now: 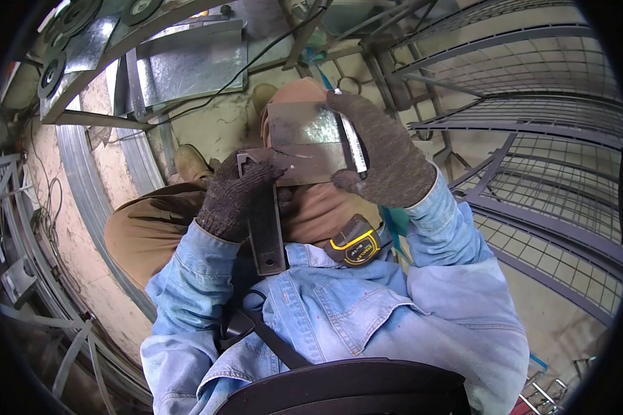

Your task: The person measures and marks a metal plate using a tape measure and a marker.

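My left hand (234,197), in a dark knit glove, is closed round the corner of an L-shaped metal square (266,242). One leg points down toward my lap; the other lies across a flat sheet-metal piece (301,124) above my thighs. My gloved right hand (387,149) grips the sheet's right side. Against that edge, within this hand, sits a slim white printed stick (353,142), which looks like a marker. Both hands' fingertips are partly hidden. A black and yellow tape measure (354,242) rests at my waist on the denim jacket.
Dark wire-mesh racks (547,138) stand close on my right. At upper left, a metal-framed table (97,114) carries round discs, with a metal sheet (190,66) beside it. Long metal channels (83,166) lie on the floor at left. A black cable (239,72) crosses the top.
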The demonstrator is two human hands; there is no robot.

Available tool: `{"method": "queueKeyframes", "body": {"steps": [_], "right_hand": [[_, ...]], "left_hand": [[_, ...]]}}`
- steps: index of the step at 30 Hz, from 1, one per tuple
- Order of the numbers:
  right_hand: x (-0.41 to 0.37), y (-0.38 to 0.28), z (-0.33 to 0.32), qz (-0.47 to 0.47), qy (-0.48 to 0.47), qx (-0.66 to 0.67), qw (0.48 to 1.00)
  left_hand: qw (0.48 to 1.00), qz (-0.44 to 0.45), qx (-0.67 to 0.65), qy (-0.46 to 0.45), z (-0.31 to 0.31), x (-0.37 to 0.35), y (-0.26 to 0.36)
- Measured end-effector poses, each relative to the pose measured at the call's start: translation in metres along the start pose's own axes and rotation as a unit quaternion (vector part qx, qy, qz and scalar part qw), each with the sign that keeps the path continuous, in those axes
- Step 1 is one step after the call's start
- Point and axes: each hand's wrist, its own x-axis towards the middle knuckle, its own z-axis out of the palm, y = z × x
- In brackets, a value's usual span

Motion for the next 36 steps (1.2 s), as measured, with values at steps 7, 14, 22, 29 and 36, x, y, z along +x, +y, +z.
{"method": "queueKeyframes", "body": {"steps": [7,14,22,29,36], "right_hand": [[-0.001,0.002,0.001,-0.001,0.007,-0.007,1.0],[-0.003,0.003,0.005,0.001,0.012,-0.008,1.0],[-0.004,0.001,0.006,0.011,0.018,0.005,1.0],[-0.006,0.004,-0.001,0.01,0.028,0.035,0.999],[-0.006,0.007,-0.008,0.012,0.006,-0.002,1.0]], "left_hand": [[0.999,-0.014,-0.026,0.017,0.008,-0.004,0.004],[0.998,-0.034,0.008,0.046,0.01,-0.004,0.009],[1.0,-0.012,0.014,0.009,0.006,-0.004,0.008],[0.999,-0.004,0.043,-0.003,0.005,-0.003,0.01],[0.999,-0.031,-0.012,0.013,0.007,-0.005,0.011]]}}
